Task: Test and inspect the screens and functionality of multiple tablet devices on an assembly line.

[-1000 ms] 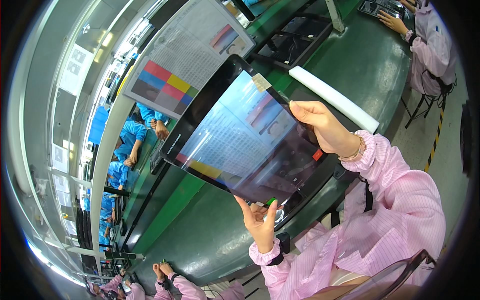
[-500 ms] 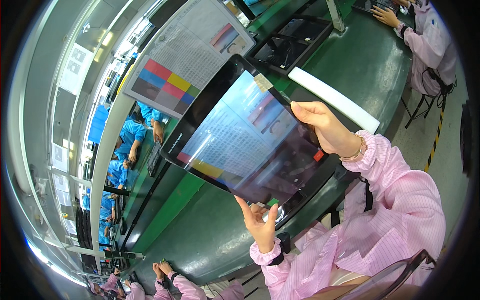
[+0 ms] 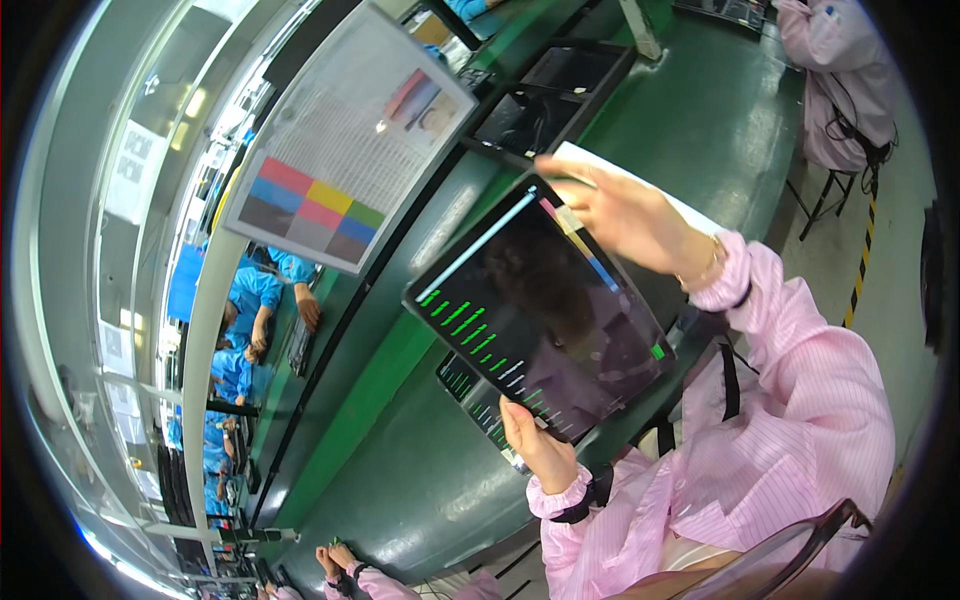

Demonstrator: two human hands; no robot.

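A dark tablet [image 3: 540,300] is held above the green bench, its screen black with rows of green and white text and a small green square near one corner. My left hand [image 3: 540,447] grips its lower left edge, thumb on the front. Over the upper right edge, my right hand [image 3: 635,220] is off the tablet with fingers stretched out, the tips slightly blurred. A pale tape tab [image 3: 568,218] sticks to the edge below those fingers. Partly hidden under the tablet, a second device [image 3: 478,398] also displays green lines.
A framed chart [image 3: 350,140] with colour blocks and print stands beyond the tablet. Behind lies a black tray [image 3: 550,95] with dark screens. A white foam strip [image 3: 640,180] is partly behind my right hand. Co-workers sit along the green bench [image 3: 400,470] and at upper right.
My right hand has let go of the tablet's right edge and risen. The tablet is lower and tilted differently; its glass, earlier filled with a bright chart image, now shows green text on black.
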